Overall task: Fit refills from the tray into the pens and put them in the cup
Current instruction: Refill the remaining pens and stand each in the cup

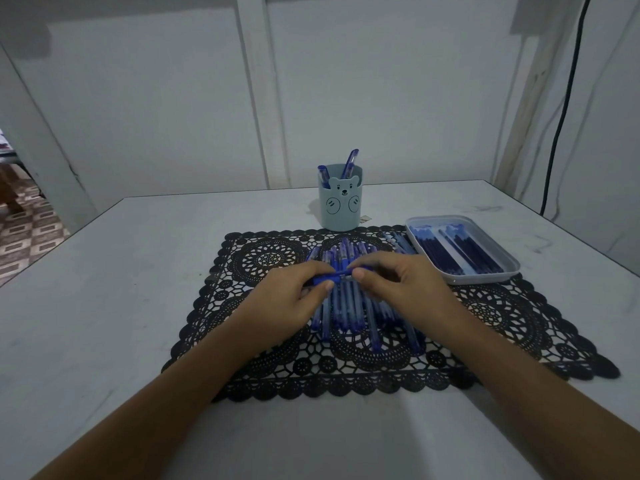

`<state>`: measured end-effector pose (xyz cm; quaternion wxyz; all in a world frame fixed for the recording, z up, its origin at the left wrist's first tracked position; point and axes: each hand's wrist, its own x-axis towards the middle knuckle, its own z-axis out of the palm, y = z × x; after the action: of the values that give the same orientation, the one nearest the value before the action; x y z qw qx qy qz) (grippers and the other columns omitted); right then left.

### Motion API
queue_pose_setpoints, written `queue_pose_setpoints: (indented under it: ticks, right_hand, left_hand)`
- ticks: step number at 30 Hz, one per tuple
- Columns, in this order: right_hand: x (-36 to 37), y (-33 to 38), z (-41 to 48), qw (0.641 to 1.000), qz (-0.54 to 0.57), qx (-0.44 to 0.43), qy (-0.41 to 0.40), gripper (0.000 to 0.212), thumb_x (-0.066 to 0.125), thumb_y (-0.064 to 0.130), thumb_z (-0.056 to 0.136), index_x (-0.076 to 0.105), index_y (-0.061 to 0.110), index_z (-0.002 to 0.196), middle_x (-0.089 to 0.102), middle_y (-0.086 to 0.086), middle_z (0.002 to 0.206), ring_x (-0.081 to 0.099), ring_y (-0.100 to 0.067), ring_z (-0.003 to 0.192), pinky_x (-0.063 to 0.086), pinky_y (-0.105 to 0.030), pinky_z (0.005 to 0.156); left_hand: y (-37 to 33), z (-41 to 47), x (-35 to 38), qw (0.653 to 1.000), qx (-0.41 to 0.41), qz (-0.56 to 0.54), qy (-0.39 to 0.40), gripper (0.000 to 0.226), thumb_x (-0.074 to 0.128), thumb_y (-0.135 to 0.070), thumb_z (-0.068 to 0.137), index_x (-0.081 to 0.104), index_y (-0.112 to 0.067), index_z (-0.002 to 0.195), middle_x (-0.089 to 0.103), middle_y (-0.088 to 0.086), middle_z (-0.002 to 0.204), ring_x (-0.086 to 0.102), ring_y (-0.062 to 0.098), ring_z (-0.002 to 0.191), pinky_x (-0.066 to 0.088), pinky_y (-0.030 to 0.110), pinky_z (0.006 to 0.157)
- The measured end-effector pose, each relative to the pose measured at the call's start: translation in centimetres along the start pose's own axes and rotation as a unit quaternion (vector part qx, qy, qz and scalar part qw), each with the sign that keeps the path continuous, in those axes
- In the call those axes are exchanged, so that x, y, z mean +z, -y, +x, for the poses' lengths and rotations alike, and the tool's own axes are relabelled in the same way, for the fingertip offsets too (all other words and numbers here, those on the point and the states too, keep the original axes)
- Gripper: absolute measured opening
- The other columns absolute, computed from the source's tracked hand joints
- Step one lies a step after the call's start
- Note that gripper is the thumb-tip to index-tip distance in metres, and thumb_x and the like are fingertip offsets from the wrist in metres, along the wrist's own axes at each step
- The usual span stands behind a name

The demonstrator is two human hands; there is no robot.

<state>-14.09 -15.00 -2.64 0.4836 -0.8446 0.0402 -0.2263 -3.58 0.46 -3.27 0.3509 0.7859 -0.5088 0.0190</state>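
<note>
Together, the left hand (pixel 294 299) and right hand (pixel 398 289) pinch one blue pen (pixel 329 278) between thumb and curled fingers, holding it level, left to right, just above a heap of pens (pixel 349 306). The heap lies on a black lace mat (pixel 277 258) spread over a pale table (pixel 138 271). At the mat's far edge stands a grey-blue cup (pixel 341 206) with a bear face, and two blue pens (pixel 349 162) lean inside it. To the right, partly on the mat, sits a shallow tray (pixel 485 279) holding dark blue refills (pixel 457 251). A black cable (pixel 561 126) runs down the far right wall.
</note>
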Motion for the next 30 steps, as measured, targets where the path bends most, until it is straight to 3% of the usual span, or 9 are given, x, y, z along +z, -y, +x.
queue_pose_setpoints:
  ticks: [3, 6, 9, 12, 16, 19, 23, 27, 30]
  right_hand:
    - [0.3, -0.3, -0.1, 1.0, 0.014, -0.018, 0.006, 0.02, 0.061, 0.016, 0.086, 0.065, 0.035, 0.084, 0.068, -0.005, 0.076, 0.062, -0.017, 0.068, 0.053, -0.033, 0.073]
    - [0.5, -0.5, 0.1, 0.999, 0.035, -0.031, 0.011, 0.02, 0.062, 0.015, 0.086, 0.066, 0.035, 0.085, 0.068, -0.002, 0.075, 0.06, -0.012, 0.069, 0.053, -0.039, 0.074]
    - [0.6, -0.8, 0.3, 0.998, 0.041, -0.039, 0.018, 0.019, 0.062, 0.014, 0.086, 0.067, 0.032, 0.086, 0.065, 0.008, 0.069, 0.058, -0.007, 0.066, 0.053, -0.034, 0.07]
    - [0.8, -0.9, 0.7, 0.998, 0.031, -0.044, 0.02, 0.013, 0.061, 0.016, 0.087, 0.067, 0.026, 0.092, 0.067, 0.008, 0.076, 0.062, -0.007, 0.071, 0.054, -0.029, 0.073]
    - [0.7, -1.6, 1.2, 0.999, 0.011, -0.04, -0.024, 0.022, 0.05, 0.035, 0.091, 0.06, 0.03, 0.11, 0.067, 0.001, 0.095, 0.062, -0.012, 0.089, 0.052, -0.032, 0.082]
    - [-0.1, -3.0, 1.9, 0.985, -0.162, -0.033, -0.055, 0.049, 0.037, 0.051, 0.093, 0.05, 0.02, 0.129, 0.059, 0.002, 0.122, 0.052, -0.01, 0.113, 0.041, -0.028, 0.098]
    - [-0.3, -4.4, 2.2, 0.944, -0.327, 0.028, 0.044, 0.049, 0.035, 0.04, 0.097, 0.036, 0.017, 0.14, 0.038, -0.002, 0.144, 0.031, -0.015, 0.133, 0.021, -0.026, 0.109]
    - [-0.1, -4.3, 2.1, 0.939, -0.338, 0.035, 0.052, 0.049, 0.033, 0.039, 0.098, 0.031, 0.019, 0.142, 0.032, -0.001, 0.148, 0.026, -0.013, 0.135, 0.018, -0.024, 0.111]
    - [-0.2, -4.2, 2.1, 0.938, -0.342, 0.028, 0.049, 0.048, 0.033, 0.038, 0.098, 0.032, 0.019, 0.142, 0.033, 0.0, 0.147, 0.027, -0.013, 0.135, 0.018, -0.023, 0.11]
  left_hand:
    - [-0.2, 0.2, -0.4, 0.999, -0.024, -0.025, 0.034, 0.018, 0.051, -0.018, 0.092, 0.064, -0.018, 0.105, 0.067, -0.005, 0.08, 0.062, 0.025, 0.075, 0.047, 0.036, 0.068]
    - [-0.2, 0.4, -0.7, 0.996, -0.042, -0.05, 0.064, 0.017, 0.05, -0.017, 0.093, 0.066, -0.016, 0.099, 0.066, -0.006, 0.075, 0.06, 0.027, 0.073, 0.046, 0.032, 0.067]
    - [-0.2, 0.5, -1.0, 0.992, -0.059, -0.07, 0.085, 0.014, 0.05, -0.018, 0.093, 0.064, -0.021, 0.096, 0.066, -0.006, 0.073, 0.062, 0.015, 0.073, 0.049, 0.032, 0.074]
    - [-0.2, 0.5, -0.9, 0.995, -0.045, -0.056, 0.07, 0.007, 0.054, -0.028, 0.09, 0.058, -0.029, 0.096, 0.063, -0.003, 0.07, 0.057, 0.014, 0.062, 0.046, 0.026, 0.063]
    - [-0.5, 1.0, -0.9, 1.0, -0.013, 0.018, 0.003, 0.016, 0.053, -0.03, 0.09, 0.06, -0.028, 0.105, 0.059, -0.009, 0.068, 0.051, 0.005, 0.056, 0.038, 0.013, 0.054]
    - [-0.7, 2.7, -1.8, 0.997, 0.0, 0.042, -0.066, 0.023, 0.055, -0.028, 0.089, 0.064, -0.019, 0.108, 0.058, -0.009, 0.087, 0.052, 0.002, 0.076, 0.036, 0.006, 0.066]
    - [-2.1, 8.1, -4.6, 0.986, -0.009, 0.001, -0.165, 0.022, 0.058, -0.027, 0.088, 0.065, -0.018, 0.107, 0.057, -0.005, 0.09, 0.05, 0.009, 0.084, 0.035, 0.01, 0.072]
    - [-3.1, 15.5, -7.9, 0.959, -0.026, -0.113, -0.26, 0.011, 0.062, -0.018, 0.084, 0.065, -0.015, 0.095, 0.064, -0.001, 0.084, 0.06, 0.014, 0.082, 0.047, 0.024, 0.078]
    - [-2.7, 19.5, -8.4, 0.944, -0.047, -0.128, -0.301, 0.005, 0.061, -0.016, 0.083, 0.06, -0.014, 0.088, 0.061, -0.008, 0.073, 0.059, 0.014, 0.077, 0.047, 0.017, 0.065]
